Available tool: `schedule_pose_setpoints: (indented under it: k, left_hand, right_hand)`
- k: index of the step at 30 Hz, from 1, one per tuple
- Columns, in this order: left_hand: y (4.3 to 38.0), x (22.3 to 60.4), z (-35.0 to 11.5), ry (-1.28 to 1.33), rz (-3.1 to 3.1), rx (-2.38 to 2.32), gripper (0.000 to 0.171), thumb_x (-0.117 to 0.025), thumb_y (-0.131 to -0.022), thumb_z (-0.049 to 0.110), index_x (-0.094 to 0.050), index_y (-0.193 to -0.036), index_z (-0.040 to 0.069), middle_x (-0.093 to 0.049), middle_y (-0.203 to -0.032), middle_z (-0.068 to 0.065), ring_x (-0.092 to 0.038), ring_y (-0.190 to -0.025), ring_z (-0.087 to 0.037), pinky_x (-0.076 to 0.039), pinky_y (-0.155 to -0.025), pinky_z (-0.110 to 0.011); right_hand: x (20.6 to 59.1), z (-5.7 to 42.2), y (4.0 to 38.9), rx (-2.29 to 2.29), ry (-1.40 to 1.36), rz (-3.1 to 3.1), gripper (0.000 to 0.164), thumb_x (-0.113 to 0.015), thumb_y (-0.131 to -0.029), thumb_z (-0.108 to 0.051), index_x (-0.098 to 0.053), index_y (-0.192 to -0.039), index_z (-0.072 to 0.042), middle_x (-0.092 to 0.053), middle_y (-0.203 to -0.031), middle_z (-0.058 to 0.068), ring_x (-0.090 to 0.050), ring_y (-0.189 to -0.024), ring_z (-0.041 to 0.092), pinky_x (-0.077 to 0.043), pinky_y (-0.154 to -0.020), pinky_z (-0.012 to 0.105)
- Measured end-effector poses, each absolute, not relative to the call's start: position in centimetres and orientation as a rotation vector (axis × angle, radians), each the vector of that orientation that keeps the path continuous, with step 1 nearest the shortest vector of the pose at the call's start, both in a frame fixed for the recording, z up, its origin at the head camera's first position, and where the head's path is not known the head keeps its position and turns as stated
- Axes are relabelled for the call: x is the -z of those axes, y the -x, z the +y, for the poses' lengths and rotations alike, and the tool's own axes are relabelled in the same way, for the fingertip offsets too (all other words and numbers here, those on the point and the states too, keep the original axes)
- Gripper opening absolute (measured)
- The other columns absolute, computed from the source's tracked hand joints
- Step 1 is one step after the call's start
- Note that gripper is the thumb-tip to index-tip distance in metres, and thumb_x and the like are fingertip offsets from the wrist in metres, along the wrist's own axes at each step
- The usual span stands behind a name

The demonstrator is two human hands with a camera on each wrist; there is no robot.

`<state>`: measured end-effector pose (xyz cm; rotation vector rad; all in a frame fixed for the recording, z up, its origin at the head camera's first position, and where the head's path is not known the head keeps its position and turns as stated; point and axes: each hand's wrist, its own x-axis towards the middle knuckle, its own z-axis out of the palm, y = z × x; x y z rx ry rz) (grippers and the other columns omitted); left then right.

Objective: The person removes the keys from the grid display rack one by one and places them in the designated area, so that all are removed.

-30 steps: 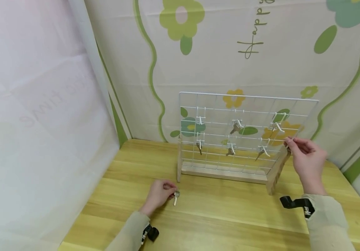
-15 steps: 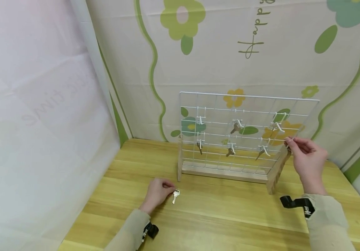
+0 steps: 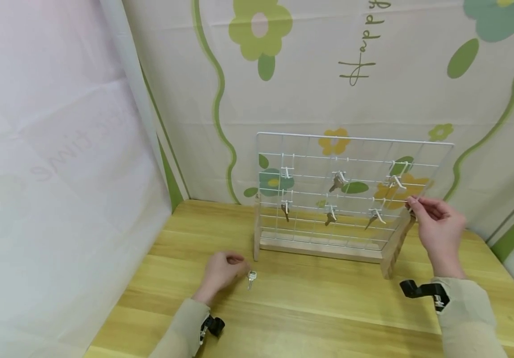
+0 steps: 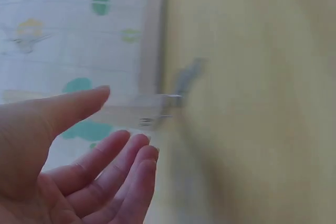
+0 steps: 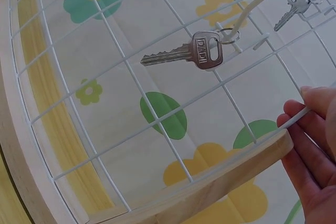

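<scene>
A silver key (image 3: 251, 279) with a small ring is just beyond the fingertips of my left hand (image 3: 224, 272), above the table or on it; I cannot tell which. In the left wrist view the thumb stands apart from the relaxed fingers, and the blurred key (image 4: 188, 80) is clear of them. My right hand (image 3: 442, 226) pinches the right edge wire of a white wire grid rack (image 3: 355, 136) on a wooden stand. Several keys hang from its white hooks, among them a key (image 5: 207, 51) in the right wrist view. The upper-left hook (image 3: 286, 172) is bare.
The rack's wooden base (image 3: 319, 248) stands on a wood-grain table (image 3: 310, 308). Behind it hangs a flowered cloth (image 3: 293, 99), with a pale cloth (image 3: 60, 199) along the left side. Black camera mounts sit on both wrists.
My left hand has drawn back slightly to the left, and its fingertips have parted from the key. The right hand keeps its place on the rack's edge.
</scene>
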<state>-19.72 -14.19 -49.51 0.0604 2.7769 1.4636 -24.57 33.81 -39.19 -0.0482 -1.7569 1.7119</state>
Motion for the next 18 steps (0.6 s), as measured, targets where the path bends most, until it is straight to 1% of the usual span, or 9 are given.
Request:
schedule_pose_setpoints:
  k: [5, 10, 12, 15, 18]
  left_hand:
    - [20.0, 45.9, -13.8, -0.11, 2.788, -1.649, 0.029, -0.079, -0.091, 0.029, -0.077, -0.108, 0.004, -0.073, -0.094, -0.002, -0.067, -0.084, -0.018, -0.058, -0.073, -0.035]
    - [20.3, 41.5, -12.3, -0.214, 2.775, -1.804, 0.038, -0.078, -0.09, 0.044, -0.077, -0.113, 0.013, -0.074, -0.1, 0.005, -0.069, -0.09, -0.014, -0.058, -0.082, -0.035]
    - [20.5, 39.8, -11.4, -0.283, 2.771, -1.856, 0.04, -0.077, -0.089, 0.048, -0.076, -0.114, 0.016, -0.073, -0.102, 0.007, -0.069, -0.092, -0.013, -0.057, -0.084, -0.035]
    - [20.7, 37.6, -9.9, -0.4, 2.728, -1.951, 0.04, -0.079, -0.089, 0.047, -0.076, -0.115, 0.016, -0.074, -0.102, 0.008, -0.07, -0.093, -0.012, -0.057, -0.085, -0.033]
    - [20.8, 36.0, -8.2, -0.514, 2.658, -2.05, 0.036, -0.08, -0.09, 0.039, -0.076, -0.115, 0.015, -0.074, -0.104, 0.007, -0.07, -0.094, -0.012, -0.058, -0.085, -0.031]
  right_hand:
    - [39.1, 34.0, 24.3, -1.747, 0.068, -1.748, 0.022, -0.081, -0.086, -0.002, -0.072, -0.102, 0.011, -0.077, -0.092, 0.001, -0.073, -0.079, 0.01, -0.055, -0.071, 0.015]
    - [39.1, 34.0, 24.2, -1.717, 0.06, -1.775, 0.023, -0.08, -0.087, -0.001, -0.071, -0.103, 0.013, -0.077, -0.093, 0.001, -0.073, -0.08, 0.009, -0.055, -0.071, 0.015]
    - [39.1, 33.9, 24.2, -1.708, 0.055, -1.779, 0.023, -0.08, -0.087, -0.003, -0.072, -0.103, 0.012, -0.077, -0.094, 0.001, -0.073, -0.08, 0.009, -0.055, -0.072, 0.015]
    - [39.0, 33.8, 24.2, -1.715, 0.066, -1.782, 0.021, -0.08, -0.087, -0.004, -0.073, -0.102, 0.01, -0.077, -0.094, 0.001, -0.073, -0.08, 0.009, -0.055, -0.072, 0.014]
    - [38.9, 33.7, 24.2, -1.707, 0.087, -1.804, 0.021, -0.08, -0.088, -0.005, -0.073, -0.102, 0.009, -0.077, -0.095, 0.001, -0.073, -0.081, 0.009, -0.055, -0.072, 0.014]
